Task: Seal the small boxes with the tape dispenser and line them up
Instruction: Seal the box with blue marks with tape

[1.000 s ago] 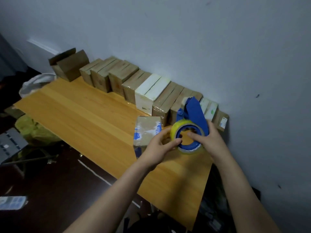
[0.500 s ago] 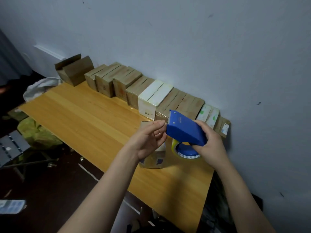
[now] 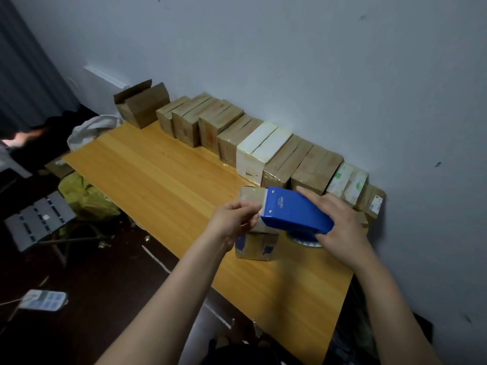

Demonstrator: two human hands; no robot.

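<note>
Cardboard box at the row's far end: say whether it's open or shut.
Open: the cardboard box has its flaps raised, not folded shut.

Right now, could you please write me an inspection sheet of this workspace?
Surface: wooden table, set against the wall.
Job's things: blue tape dispenser on top of a small box; row of boxes along the wall; open box at its far end.
Clutter: white bag at the table's far edge; yellow bag on the floor.
Grippers: left hand holds the small box by the dispenser's mouth; right hand grips the tape dispenser.
Cables: nothing seen.
Surroundings: pale wall, grey curtain, dark floor.
</note>
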